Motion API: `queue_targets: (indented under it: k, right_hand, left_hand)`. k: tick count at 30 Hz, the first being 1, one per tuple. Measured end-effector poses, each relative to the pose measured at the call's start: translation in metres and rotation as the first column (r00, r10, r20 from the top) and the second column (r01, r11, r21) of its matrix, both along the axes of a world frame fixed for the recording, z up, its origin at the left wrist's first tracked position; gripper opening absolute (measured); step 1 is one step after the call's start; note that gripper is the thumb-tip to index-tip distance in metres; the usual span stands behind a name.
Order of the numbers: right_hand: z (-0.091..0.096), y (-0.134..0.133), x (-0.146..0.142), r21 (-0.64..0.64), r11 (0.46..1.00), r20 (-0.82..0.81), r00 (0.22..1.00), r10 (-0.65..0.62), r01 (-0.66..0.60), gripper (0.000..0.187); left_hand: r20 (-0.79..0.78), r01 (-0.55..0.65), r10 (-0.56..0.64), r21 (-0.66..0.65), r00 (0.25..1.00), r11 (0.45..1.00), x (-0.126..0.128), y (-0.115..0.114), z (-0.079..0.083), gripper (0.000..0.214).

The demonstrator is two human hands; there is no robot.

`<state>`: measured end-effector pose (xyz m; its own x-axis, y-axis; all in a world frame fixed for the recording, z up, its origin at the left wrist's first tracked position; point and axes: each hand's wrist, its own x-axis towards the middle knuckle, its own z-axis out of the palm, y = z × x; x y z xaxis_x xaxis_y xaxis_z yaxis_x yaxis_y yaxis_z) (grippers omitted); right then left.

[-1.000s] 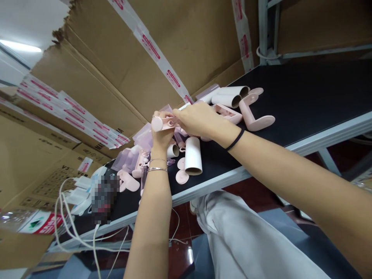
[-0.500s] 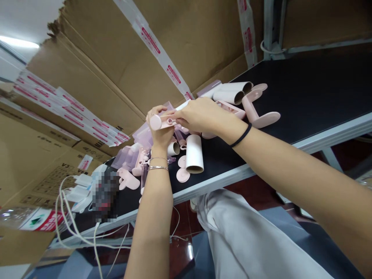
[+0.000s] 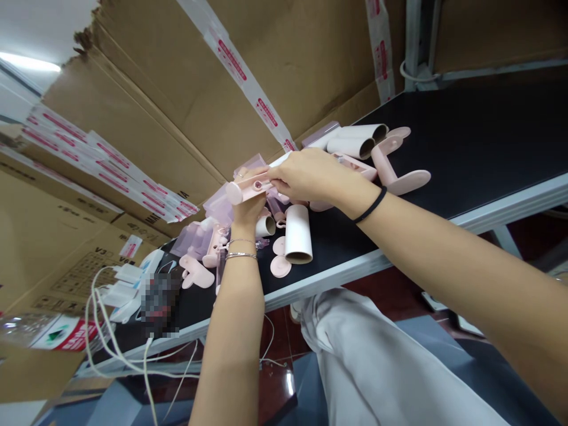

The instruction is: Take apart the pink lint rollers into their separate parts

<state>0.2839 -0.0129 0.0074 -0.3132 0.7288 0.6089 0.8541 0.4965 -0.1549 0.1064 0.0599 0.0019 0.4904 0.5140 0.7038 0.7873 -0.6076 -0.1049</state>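
Observation:
A long pink plastic piece [image 3: 247, 188] with a round end and a small hole is held between both hands above the bench. My left hand [image 3: 249, 207] grips it from behind and below, its fingers mostly hidden by the piece. At its right end, my right hand [image 3: 306, 174] pinches it with thumb and finger. Just below stands a white cardboard tube [image 3: 298, 234], beside pink discs [image 3: 281, 266] lying flat. A shorter white tube [image 3: 265, 225] lies close to my left wrist. Translucent purple parts [image 3: 219, 204] are heaped behind my left hand.
More white tubes [image 3: 350, 145] and a pink spool-like frame [image 3: 394, 171] lie on the black bench [image 3: 479, 148] to the right. Cardboard [image 3: 177, 77] walls the back. White cables [image 3: 95, 331], a power strip [image 3: 144, 278] and a plastic bottle [image 3: 57, 332] are at left.
The pink piece has tilted and shifted slightly, showing more of its side and hole. The fingers of my left hand have moved lower behind it. My right hand keeps its pinch.

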Motion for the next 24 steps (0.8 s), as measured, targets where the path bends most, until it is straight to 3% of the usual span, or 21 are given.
queue_targets:
  k: [4, 12, 18, 24]
  right_hand:
    - [0.002, -0.001, 0.000, -0.015, 1.000, 0.008, 1.000, -0.025, 0.025, 0.035]
    - [0.004, -0.001, 0.003, -0.018, 1.000, 0.064, 0.998, -0.009, 0.010, 0.040]
    - [0.003, -0.001, 0.002, -0.016, 1.000, 0.090, 0.996, -0.004, 0.006, 0.040]
    - [0.004, 0.000, 0.004, -0.034, 0.998, 0.079, 0.996, -0.046, 0.049, 0.038]
  left_hand:
    - [0.083, 0.023, -0.025, 0.020, 0.996, 1.000, 0.002, -0.006, -0.001, 0.013]
    - [0.242, 0.249, -0.251, 0.037, 0.937, 0.968, -0.002, 0.005, -0.006, 0.015]
    - [0.281, 0.254, -0.273, 0.104, 0.920, 0.962, -0.001, 0.007, -0.007, 0.011]
    - [0.186, 0.352, -0.339, -0.043, 0.922, 0.935, -0.004, 0.020, -0.012, 0.005]
